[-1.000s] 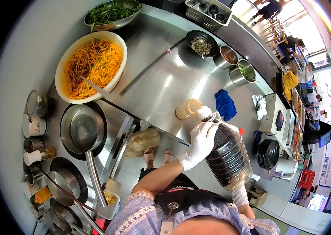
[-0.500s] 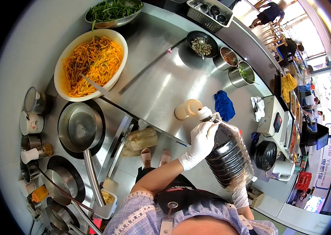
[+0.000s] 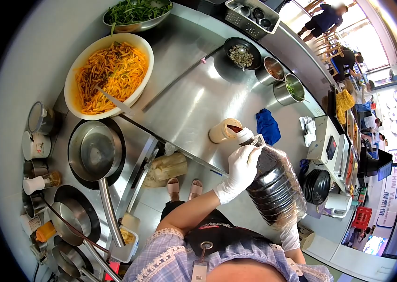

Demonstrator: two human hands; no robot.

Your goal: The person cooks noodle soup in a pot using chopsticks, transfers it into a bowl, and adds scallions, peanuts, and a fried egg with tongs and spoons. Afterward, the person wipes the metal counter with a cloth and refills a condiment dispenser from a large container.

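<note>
A large clear ribbed bottle (image 3: 273,188) of dark liquid is tilted, its white mouth beside the opening of a cream-coloured jar (image 3: 222,131). Dark liquid shows at the jar's opening. My left hand (image 3: 241,174), in a white glove, is closed round the handle near the bottle's neck. Under the bottle's base is my gloved right hand (image 3: 290,237), holding it up, with its fingers mostly hidden. The jar stands on the steel counter (image 3: 184,113), and just behind the bottle's neck lies a blue cloth (image 3: 267,127).
A white basin (image 3: 149,70) of orange shreds and a bowl of greens (image 3: 137,11) stand at upper left. Pans (image 3: 96,150) sit on the stove at left. Black plates (image 3: 318,185) and a scale (image 3: 321,138) are at right. Other people are in the background.
Dark liquid now shows between the bottle's mouth and the jar's opening. The bottle's base has shifted slightly right, with my right hand under it. My left hand keeps its grip.
</note>
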